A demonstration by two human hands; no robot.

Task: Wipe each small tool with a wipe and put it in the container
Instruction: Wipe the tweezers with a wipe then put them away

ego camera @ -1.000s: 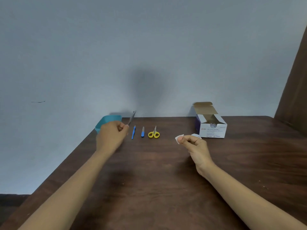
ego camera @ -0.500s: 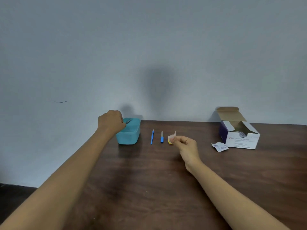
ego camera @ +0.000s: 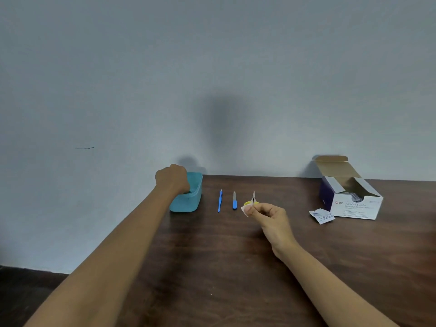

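Teal container [ego camera: 188, 199]: left hand [ego camera: 172, 179] now dipped inside.

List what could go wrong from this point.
1. The left hand reaches into the bin at the table's edge; a nudge might tip it off.
2. The right hand, holding the wipe, hovers over the scissors, whose point could prick it.
3. The wrapper lies loose and may get swept off.
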